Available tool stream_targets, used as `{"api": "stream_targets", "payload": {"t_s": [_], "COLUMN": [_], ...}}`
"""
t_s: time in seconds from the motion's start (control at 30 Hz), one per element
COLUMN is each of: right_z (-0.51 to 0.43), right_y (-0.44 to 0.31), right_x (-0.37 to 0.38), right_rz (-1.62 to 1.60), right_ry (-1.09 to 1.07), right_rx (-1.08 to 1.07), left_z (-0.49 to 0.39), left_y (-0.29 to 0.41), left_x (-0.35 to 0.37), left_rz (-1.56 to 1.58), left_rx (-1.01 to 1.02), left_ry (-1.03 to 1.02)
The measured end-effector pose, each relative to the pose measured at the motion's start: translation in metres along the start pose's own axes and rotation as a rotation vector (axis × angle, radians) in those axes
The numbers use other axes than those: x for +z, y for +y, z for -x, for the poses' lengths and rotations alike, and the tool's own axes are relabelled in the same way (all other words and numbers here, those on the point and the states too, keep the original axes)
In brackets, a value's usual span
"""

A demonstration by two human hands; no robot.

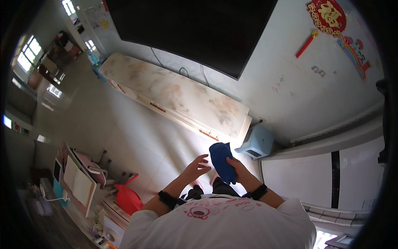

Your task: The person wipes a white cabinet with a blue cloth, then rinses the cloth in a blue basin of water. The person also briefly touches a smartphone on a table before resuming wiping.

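A folded dark blue cloth is held up in front of my body. My right hand grips its right edge, with the thumb lying over the front. Just left of the cloth is my left hand, its fingers apart and nothing in them. A small gap separates its fingertips from the cloth. Beyond both hands stands a long, low cabinet with a marble-patterned top and drawer handles along its front.
A light blue plastic stool stands at the cabinet's right end. A large black television hangs above. To my left are a child's desk and a red plastic item. A white panelled surface is at my right.
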State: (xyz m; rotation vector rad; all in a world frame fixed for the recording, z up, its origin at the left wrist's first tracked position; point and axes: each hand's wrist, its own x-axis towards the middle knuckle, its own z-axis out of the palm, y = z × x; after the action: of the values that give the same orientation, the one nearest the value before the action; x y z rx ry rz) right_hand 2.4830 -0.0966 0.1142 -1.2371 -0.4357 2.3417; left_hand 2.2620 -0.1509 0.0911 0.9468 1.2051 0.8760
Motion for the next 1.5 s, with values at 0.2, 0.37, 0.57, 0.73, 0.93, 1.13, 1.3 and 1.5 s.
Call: {"api": "stream_targets", "payload": {"t_s": [0.2, 0.37, 0.57, 0.73, 0.93, 1.13, 1.3, 1.5], "right_z": [0.023, 0.045, 0.030, 0.019, 0.018, -0.012, -0.084, -0.146], "right_y": [0.020, 0.006, -0.009, -0.041, -0.089, -0.094, -0.085, -0.084], "right_x": [-0.011, -0.005, -0.038, -0.081, -0.143, -0.246, -0.343, -0.429], "right_rz": [-0.082, -0.085, -0.150, -0.188, -0.206, -0.381, -0.456, -0.382], "right_ry": [-0.043, -0.119, -0.107, -0.292, -0.334, -0.069, 0.068, 0.223], "right_rx": [-0.064, -0.112, 0.051, 0.004, 0.024, 0.019, -0.086, -0.210], "left_z": [-0.021, -0.031, -0.043, -0.062, -0.103, -0.165, -0.233, -0.317], "left_y": [-0.001, 0.003, -0.007, 0.003, 0.013, -0.028, -0.085, -0.201], "left_x": [0.005, 0.018, 0.031, 0.059, 0.112, 0.139, 0.111, 0.058], "left_rz": [-0.078, -0.060, 0.088, 0.078, 0.123, -0.119, -0.734, -1.273], "left_rx": [-0.001, -0.112, -0.231, -0.215, -0.253, -0.262, 0.040, 0.135], "left_ry": [-0.414, -0.490, -0.426, -0.332, -0.302, -0.217, -0.117, -0.073]}}
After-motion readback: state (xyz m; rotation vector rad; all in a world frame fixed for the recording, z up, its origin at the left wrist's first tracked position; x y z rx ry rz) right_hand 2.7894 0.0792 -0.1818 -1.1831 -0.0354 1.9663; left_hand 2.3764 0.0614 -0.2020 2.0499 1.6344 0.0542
